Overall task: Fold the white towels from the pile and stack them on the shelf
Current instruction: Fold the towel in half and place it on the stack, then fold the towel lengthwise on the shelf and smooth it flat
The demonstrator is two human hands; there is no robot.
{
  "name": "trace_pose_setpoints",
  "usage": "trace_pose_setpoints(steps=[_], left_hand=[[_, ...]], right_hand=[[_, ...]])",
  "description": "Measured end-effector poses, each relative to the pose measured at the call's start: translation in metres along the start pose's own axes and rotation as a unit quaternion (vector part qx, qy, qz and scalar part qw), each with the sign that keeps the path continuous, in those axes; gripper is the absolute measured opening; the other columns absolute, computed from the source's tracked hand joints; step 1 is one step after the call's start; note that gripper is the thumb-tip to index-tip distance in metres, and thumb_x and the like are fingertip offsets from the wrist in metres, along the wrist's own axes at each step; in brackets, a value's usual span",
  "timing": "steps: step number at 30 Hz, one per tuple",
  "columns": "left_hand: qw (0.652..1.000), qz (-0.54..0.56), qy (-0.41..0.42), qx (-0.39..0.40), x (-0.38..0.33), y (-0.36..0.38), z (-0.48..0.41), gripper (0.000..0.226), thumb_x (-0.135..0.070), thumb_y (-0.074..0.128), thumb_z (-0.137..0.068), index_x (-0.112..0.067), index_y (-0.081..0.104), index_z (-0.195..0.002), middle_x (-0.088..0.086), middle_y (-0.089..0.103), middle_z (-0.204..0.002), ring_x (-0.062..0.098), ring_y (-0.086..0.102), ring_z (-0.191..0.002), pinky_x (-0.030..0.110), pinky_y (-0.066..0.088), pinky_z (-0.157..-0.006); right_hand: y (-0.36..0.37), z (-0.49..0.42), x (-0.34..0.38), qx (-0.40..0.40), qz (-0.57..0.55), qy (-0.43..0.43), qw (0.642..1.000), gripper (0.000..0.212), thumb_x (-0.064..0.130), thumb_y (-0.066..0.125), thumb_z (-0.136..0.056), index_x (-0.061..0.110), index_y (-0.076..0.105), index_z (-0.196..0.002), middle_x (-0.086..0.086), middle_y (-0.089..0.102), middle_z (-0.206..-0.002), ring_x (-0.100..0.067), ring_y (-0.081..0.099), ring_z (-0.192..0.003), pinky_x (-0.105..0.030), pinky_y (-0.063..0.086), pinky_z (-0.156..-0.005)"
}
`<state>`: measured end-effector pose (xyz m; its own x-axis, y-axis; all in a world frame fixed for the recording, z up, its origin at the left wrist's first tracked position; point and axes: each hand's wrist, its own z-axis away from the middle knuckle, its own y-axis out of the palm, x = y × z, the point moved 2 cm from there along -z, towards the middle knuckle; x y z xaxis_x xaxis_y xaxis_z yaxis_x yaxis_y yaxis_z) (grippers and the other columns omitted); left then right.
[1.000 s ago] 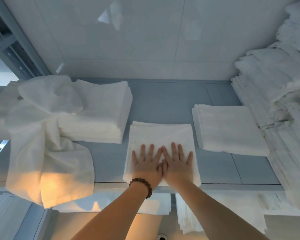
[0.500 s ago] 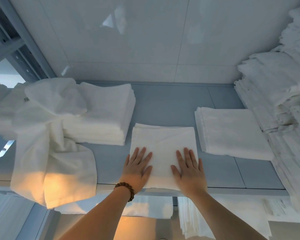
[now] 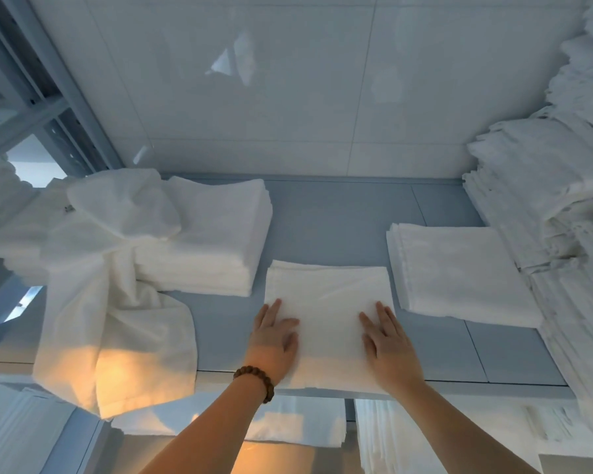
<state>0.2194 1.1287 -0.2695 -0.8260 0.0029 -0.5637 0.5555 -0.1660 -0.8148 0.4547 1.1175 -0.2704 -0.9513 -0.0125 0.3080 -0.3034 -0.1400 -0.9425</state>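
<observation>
A folded white towel [image 3: 327, 302] lies flat on the grey shelf [image 3: 343, 227], its near edge at the shelf's front lip. My left hand [image 3: 273, 340], with a brown bead bracelet at the wrist, presses flat on the towel's left edge. My right hand [image 3: 386, 340] presses flat on its right side. Fingers of both hands are straight. To the left sits a folded stack [image 3: 216, 241], and an unfolded towel [image 3: 117, 302] drapes from it over the shelf's edge. A low folded stack [image 3: 459, 268] lies to the right.
A tall pile of white towels [image 3: 562, 234] fills the right end of the shelf. A glossy white tiled wall [image 3: 288, 97] stands behind. More folded towels [image 3: 298, 425] lie on a lower shelf. A metal frame [image 3: 48, 107] rises at the left.
My hands have slid apart from the towel's centre to its left and right sides, smoothing it. The view has shifted slightly closer.
</observation>
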Motion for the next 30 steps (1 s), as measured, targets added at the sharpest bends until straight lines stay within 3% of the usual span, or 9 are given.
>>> trace_pose_setpoints(steps=[6, 10, 16, 23, 27, 30], left_hand=[[0.992, 0.027, -0.111, -0.046, -0.022, -0.01, -0.023, 0.019, -0.016, 0.05, -0.088, -0.03, 0.062, -0.088, -0.001, 0.017, -0.152, 0.031, 0.038, -0.123, 0.03, 0.036, -0.097], [0.988, 0.049, -0.139, -0.05, -0.024, -0.011, -0.024, 0.02, -0.015, 0.052, -0.086, -0.033, 0.059, -0.079, 0.001, 0.022, -0.146, 0.034, 0.049, -0.11, 0.034, 0.041, -0.094], [0.985, 0.063, -0.159, -0.023, -0.023, -0.016, -0.026, 0.017, -0.016, 0.057, -0.085, -0.031, 0.062, -0.077, 0.001, 0.021, -0.141, 0.02, 0.057, -0.081, 0.024, 0.044, -0.073], [0.985, 0.087, -0.147, -0.028, -0.026, -0.017, -0.016, 0.021, -0.013, 0.06, -0.084, -0.031, 0.06, -0.072, 0.001, 0.025, -0.138, 0.015, 0.052, -0.085, 0.021, 0.041, -0.08], [0.987, 0.078, -0.132, -0.04, -0.028, -0.018, -0.009, 0.017, -0.009, 0.059, -0.085, -0.025, 0.064, -0.08, -0.001, 0.026, -0.14, 0.014, 0.054, -0.086, 0.021, 0.042, -0.082], [0.992, 0.058, -0.1, -0.056, -0.033, -0.02, -0.006, 0.017, -0.009, 0.055, -0.088, -0.022, 0.066, -0.09, -0.004, 0.025, -0.145, 0.017, 0.056, -0.099, 0.023, 0.044, -0.094]], right_hand=[[-0.019, -0.016, 0.005, 0.005, -0.066, 0.071, 0.995, 0.047, 0.022, 0.036, -0.099, 0.029, 0.031, -0.145, 0.003, -0.011, -0.159, -0.025, 0.005, -0.146, -0.033, 0.023, -0.116], [-0.021, -0.016, 0.004, 0.021, -0.074, 0.108, 0.991, 0.048, 0.025, 0.037, -0.098, 0.037, 0.03, -0.144, 0.003, -0.004, -0.16, -0.031, 0.023, -0.137, -0.036, 0.031, -0.111], [-0.022, -0.014, 0.0, 0.012, -0.073, 0.108, 0.991, 0.046, 0.029, 0.036, -0.098, 0.043, 0.031, -0.142, 0.002, 0.008, -0.155, -0.03, 0.03, -0.128, -0.035, 0.04, -0.104], [-0.024, -0.015, 0.001, 0.002, -0.101, 0.098, 0.99, 0.044, 0.021, 0.039, -0.098, 0.038, 0.041, -0.138, 0.001, 0.015, -0.152, -0.026, 0.036, -0.126, -0.031, 0.039, -0.103], [-0.025, -0.012, 0.01, -0.013, -0.056, 0.058, 0.997, 0.045, 0.003, 0.039, -0.092, 0.024, 0.051, -0.129, 0.002, 0.019, -0.151, -0.024, 0.033, -0.126, -0.026, 0.038, -0.1], [-0.03, -0.008, 0.018, -0.022, -0.04, 0.054, 0.998, 0.044, -0.004, 0.037, -0.085, 0.017, 0.056, -0.119, 0.003, 0.023, -0.151, -0.024, 0.032, -0.126, -0.027, 0.04, -0.097]])
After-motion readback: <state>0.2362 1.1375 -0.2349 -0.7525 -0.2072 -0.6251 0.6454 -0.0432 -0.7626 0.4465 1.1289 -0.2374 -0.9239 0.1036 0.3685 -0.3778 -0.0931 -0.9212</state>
